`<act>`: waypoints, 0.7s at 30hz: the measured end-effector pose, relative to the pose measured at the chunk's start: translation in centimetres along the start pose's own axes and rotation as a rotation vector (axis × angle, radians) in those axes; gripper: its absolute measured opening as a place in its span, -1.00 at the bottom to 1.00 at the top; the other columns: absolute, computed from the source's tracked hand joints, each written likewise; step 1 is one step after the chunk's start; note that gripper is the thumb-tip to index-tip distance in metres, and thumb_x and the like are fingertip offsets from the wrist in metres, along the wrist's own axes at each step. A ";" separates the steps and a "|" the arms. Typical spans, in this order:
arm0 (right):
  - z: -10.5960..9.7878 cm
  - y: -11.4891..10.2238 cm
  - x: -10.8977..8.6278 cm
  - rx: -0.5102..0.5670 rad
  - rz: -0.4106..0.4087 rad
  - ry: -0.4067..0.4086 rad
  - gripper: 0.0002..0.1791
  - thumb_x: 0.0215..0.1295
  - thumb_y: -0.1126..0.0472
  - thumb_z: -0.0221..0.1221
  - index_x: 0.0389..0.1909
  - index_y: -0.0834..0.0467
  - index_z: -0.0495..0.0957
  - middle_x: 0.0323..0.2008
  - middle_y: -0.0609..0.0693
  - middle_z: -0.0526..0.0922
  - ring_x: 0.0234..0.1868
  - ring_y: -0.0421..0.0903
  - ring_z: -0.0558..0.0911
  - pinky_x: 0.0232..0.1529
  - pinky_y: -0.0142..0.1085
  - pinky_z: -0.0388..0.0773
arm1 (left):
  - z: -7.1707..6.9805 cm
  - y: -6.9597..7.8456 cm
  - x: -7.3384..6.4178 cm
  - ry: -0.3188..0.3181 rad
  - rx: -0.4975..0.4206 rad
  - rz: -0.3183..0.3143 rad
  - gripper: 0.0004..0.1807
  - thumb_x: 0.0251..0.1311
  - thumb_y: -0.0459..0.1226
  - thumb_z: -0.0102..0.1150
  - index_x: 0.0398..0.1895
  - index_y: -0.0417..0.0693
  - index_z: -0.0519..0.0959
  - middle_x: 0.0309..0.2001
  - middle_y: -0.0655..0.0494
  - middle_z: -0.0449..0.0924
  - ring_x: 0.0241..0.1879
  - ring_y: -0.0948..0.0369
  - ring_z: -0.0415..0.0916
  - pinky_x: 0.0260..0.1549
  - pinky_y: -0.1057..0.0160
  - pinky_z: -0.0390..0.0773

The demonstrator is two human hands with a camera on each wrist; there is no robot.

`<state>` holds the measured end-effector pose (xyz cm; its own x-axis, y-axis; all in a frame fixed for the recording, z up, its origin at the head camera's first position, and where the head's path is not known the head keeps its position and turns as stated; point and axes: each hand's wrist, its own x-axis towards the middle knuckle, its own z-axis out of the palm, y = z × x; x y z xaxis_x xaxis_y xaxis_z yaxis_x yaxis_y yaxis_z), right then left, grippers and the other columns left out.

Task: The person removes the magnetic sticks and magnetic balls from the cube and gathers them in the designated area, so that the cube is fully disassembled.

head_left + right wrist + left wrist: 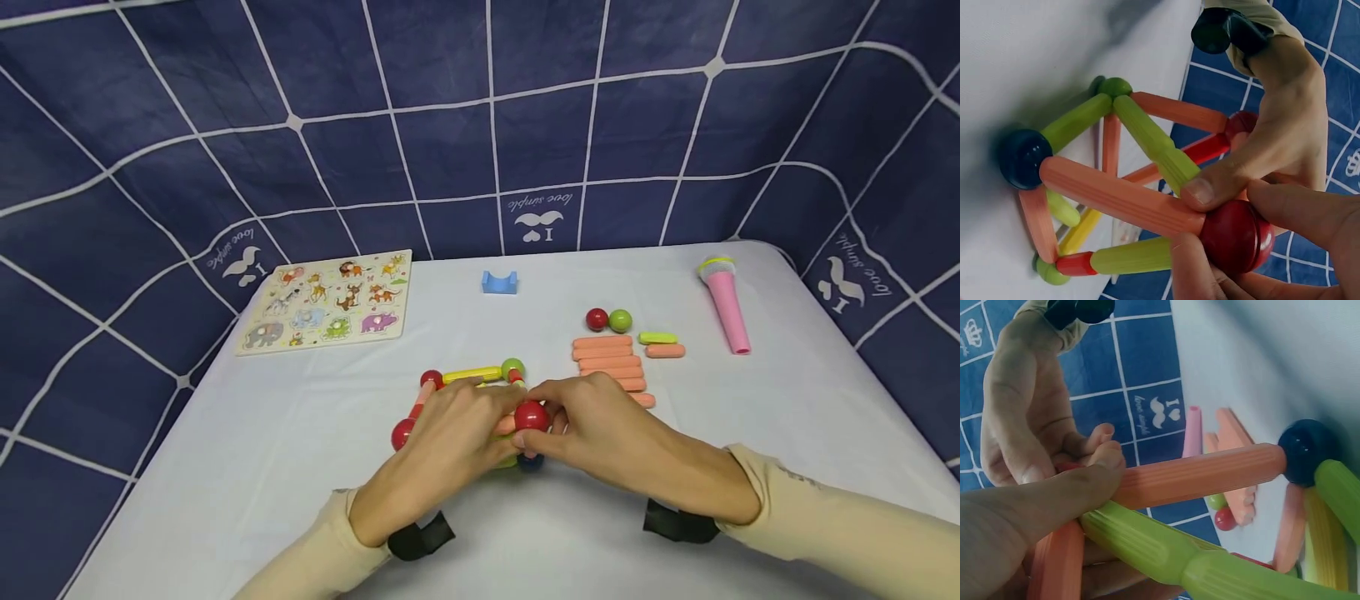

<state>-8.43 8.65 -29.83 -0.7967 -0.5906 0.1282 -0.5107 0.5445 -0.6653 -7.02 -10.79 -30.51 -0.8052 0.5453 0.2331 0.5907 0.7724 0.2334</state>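
A frame of coloured sticks and balls stands on the table under both hands; a yellow stick [471, 375] forms its far side. My right hand [600, 425] grips a red ball [1232, 236] at the top of the frame between thumb and fingers. Right beside it, my left hand [457, 425] pinches the sticks near that ball, its thumb on the end of a green stick [1144, 128]. From the red ball an orange stick [1116, 194] slopes down to a dark blue ball [1025, 159]. The left fingers are partly hidden behind the sticks.
Several loose orange sticks [611, 364] lie right of the frame, near a loose red ball [597, 319] and green ball [620, 321]. A pink toy microphone [727, 307] lies far right, a blue cradle-shaped block [499, 283] at the back, an animal puzzle board [326, 304] far left.
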 end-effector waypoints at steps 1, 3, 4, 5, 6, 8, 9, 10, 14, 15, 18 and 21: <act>0.0 0.0 0.0 0.005 0.003 0.003 -0.67 0.13 0.07 0.42 -0.18 0.18 0.66 -0.61 -0.28 0.52 -0.63 -0.35 0.45 -0.68 -0.43 0.39 | 0.1 0.0 0.0 0.000 -0.004 0.004 -0.59 0.03 -0.07 0.50 -0.05 0.03 0.70 -0.34 0.28 0.69 -0.36 0.24 0.59 -0.07 0.18 0.55; 0.0 0.0 -0.1 0.021 0.012 0.006 -0.68 0.13 0.10 0.41 -0.17 0.20 0.65 -0.60 -0.27 0.53 -0.63 -0.35 0.46 -0.67 -0.42 0.42 | 0.2 -0.1 0.0 -0.006 -0.002 0.005 -0.55 0.03 -0.06 0.49 -0.01 -0.03 0.70 -0.43 0.26 0.69 -0.37 0.25 0.63 0.18 0.11 0.44; 0.1 0.0 -0.1 0.029 0.017 0.007 -0.68 0.13 0.12 0.41 -0.17 0.21 0.65 -0.60 -0.27 0.53 -0.62 -0.34 0.47 -0.66 -0.42 0.43 | 0.2 -0.1 0.0 -0.006 0.001 0.006 -0.52 0.02 -0.05 0.50 0.00 -0.05 0.69 -0.47 0.24 0.68 -0.37 0.26 0.65 0.27 0.07 0.36; 0.1 0.0 -0.1 0.038 0.020 0.007 -0.69 0.14 0.13 0.40 -0.17 0.22 0.64 -0.60 -0.27 0.53 -0.61 -0.33 0.48 -0.65 -0.41 0.45 | 0.3 -0.1 0.0 -0.007 0.005 0.004 -0.50 0.01 -0.05 0.50 0.01 -0.06 0.69 -0.52 0.25 0.66 -0.39 0.26 0.65 0.32 0.05 0.29; 0.2 0.0 -0.1 0.045 0.021 0.009 -0.69 0.14 0.14 0.40 -0.17 0.23 0.64 -0.59 -0.26 0.54 -0.60 -0.33 0.49 -0.64 -0.41 0.46 | 0.3 -0.1 0.0 -0.011 0.008 0.002 -0.49 0.02 -0.04 0.50 0.02 -0.07 0.69 -0.59 0.26 0.61 -0.45 0.29 0.62 0.34 0.05 0.25; 0.3 0.0 -0.1 0.057 0.020 0.011 -0.71 0.14 0.17 0.39 -0.17 0.24 0.63 -0.59 -0.26 0.54 -0.59 -0.31 0.51 -0.62 -0.41 0.48 | 0.3 0.0 0.0 -0.018 0.013 -0.002 -0.49 0.03 -0.03 0.48 0.02 -0.09 0.69 -0.69 0.28 0.49 -0.57 0.33 0.54 0.36 0.07 0.22; 0.3 0.0 -0.1 0.066 0.020 0.011 -0.71 0.15 0.17 0.38 -0.16 0.24 0.63 -0.58 -0.25 0.54 -0.58 -0.31 0.51 -0.62 -0.41 0.49 | 0.3 0.0 0.0 -0.019 0.015 -0.003 -0.49 0.03 -0.03 0.48 0.02 -0.09 0.69 -0.71 0.29 0.46 -0.60 0.34 0.51 0.36 0.08 0.22; 0.3 0.0 -0.2 0.079 0.022 0.006 -0.71 0.16 0.18 0.37 -0.15 0.25 0.62 -0.57 -0.25 0.55 -0.57 -0.31 0.52 -0.60 -0.41 0.50 | 0.3 0.0 -0.1 -0.018 0.014 -0.003 -0.49 0.03 -0.03 0.48 0.02 -0.09 0.69 -0.70 0.29 0.48 -0.60 0.34 0.52 0.36 0.08 0.22; 0.2 0.1 -0.3 0.134 0.028 -0.021 -0.68 0.20 0.20 0.33 -0.09 0.27 0.60 -0.53 -0.24 0.58 -0.51 -0.31 0.56 -0.56 -0.40 0.53 | 0.4 -0.1 -0.2 -0.010 0.014 0.001 -0.49 0.05 -0.03 0.46 0.01 -0.11 0.70 -0.59 0.23 0.62 -0.53 0.32 0.60 0.35 0.06 0.23; 0.1 0.1 -0.3 0.144 0.030 -0.027 -0.68 0.20 0.20 0.33 -0.07 0.27 0.59 -0.52 -0.24 0.59 -0.50 -0.31 0.57 -0.54 -0.39 0.54 | 0.4 -0.1 -0.2 -0.008 0.014 0.002 -0.50 0.05 -0.03 0.46 0.01 -0.11 0.70 -0.57 0.21 0.65 -0.50 0.32 0.62 0.36 0.06 0.23; 0.1 0.3 -0.4 0.174 0.033 -0.045 -0.69 0.21 0.22 0.29 -0.05 0.26 0.59 -0.49 -0.25 0.62 -0.47 -0.30 0.59 -0.52 -0.39 0.54 | 0.4 -0.1 -0.1 -0.003 0.013 0.008 -0.51 0.06 -0.03 0.45 0.02 -0.09 0.70 -0.50 0.21 0.69 -0.47 0.33 0.63 0.37 0.06 0.20; -0.1 0.4 -0.5 0.197 0.052 -0.060 -0.71 0.23 0.26 0.26 -0.04 0.24 0.58 -0.48 -0.25 0.63 -0.46 -0.27 0.60 -0.52 -0.39 0.52 | 0.4 -0.2 -0.1 0.002 0.005 0.011 -0.54 0.05 -0.05 0.46 -0.01 -0.06 0.70 -0.52 0.24 0.67 -0.49 0.36 0.61 0.38 0.06 0.18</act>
<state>-8.31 9.20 -30.13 -0.7967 -0.6023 0.0493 -0.3912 0.4518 -0.8018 -7.04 -10.87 -30.92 -0.7986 0.5530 0.2377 0.5992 0.7679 0.2265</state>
